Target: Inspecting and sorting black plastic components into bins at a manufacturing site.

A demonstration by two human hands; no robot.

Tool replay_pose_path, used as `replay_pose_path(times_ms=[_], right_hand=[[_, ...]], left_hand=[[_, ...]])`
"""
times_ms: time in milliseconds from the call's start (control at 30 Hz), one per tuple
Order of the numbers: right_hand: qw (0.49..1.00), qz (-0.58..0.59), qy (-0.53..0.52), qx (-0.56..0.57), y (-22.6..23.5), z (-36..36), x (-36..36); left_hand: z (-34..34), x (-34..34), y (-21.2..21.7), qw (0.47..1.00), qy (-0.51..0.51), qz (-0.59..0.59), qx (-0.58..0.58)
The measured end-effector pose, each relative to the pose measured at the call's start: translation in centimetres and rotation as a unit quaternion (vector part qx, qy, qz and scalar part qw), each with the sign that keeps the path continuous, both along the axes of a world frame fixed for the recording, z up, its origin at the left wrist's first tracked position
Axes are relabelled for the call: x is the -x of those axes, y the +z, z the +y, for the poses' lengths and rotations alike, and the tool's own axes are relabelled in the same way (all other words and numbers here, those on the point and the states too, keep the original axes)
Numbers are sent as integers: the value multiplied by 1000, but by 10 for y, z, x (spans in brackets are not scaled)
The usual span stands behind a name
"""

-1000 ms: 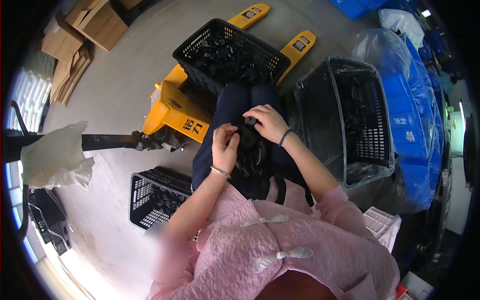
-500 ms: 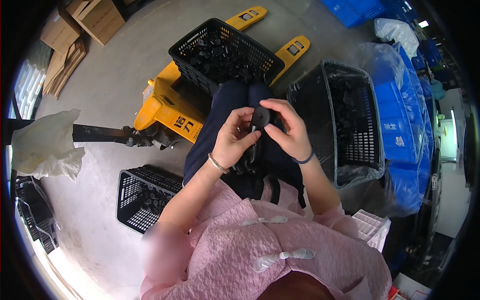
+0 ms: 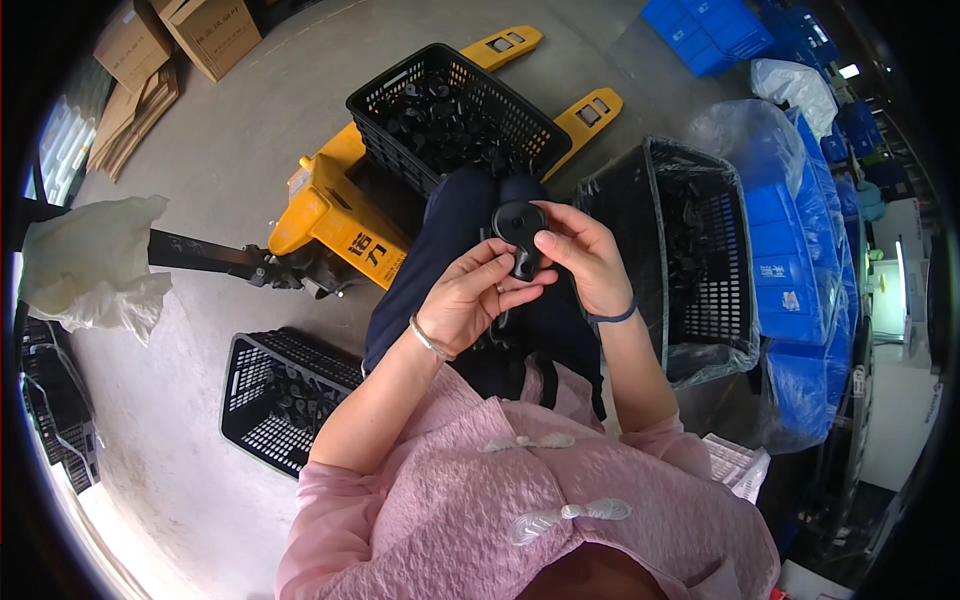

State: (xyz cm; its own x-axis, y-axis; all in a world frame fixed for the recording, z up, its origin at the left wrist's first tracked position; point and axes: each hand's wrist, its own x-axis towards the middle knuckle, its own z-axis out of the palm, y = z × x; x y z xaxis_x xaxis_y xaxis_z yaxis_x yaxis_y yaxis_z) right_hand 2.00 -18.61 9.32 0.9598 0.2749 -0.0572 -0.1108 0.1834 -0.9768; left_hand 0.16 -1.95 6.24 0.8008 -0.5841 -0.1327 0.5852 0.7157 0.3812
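Above my lap I hold a black plastic part [image 3: 519,222] with a round disc-shaped head and a narrower stem with a hole near its end. My left hand [image 3: 468,292] pinches the stem from below with thumb and fingers. The thumb of my right hand [image 3: 588,262] presses on the part's right side, its fingers behind the disc. What the fingers touch at the back is hidden. Further dark pieces lie in my lap under the hands, too shadowed to make out.
Ahead, a black crate [image 3: 358,128] of similar parts rests on a yellow pallet jack [image 3: 330,215]. A second crate [image 3: 262,440] with parts stands at left, a plastic-lined crate [image 3: 752,290] at right. Blue bins [image 3: 790,265] stand beyond. Cardboard boxes [image 3: 212,40] stand far left.
The part has turned so its stem points down toward me. My left hand has shifted from the disc's side to the stem, and my right thumb now lies on the part.
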Motion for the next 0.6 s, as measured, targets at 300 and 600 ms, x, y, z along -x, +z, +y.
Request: replay_pose_path(times_ms=[300,600], right_hand=[[981,-107,-111,120,-2,5,3],[945,-220,-118,211,7,4,5]], left_hand=[[-7,8,-3,960,136,-136,-206],[-4,5,8,993,63,-91,-44]])
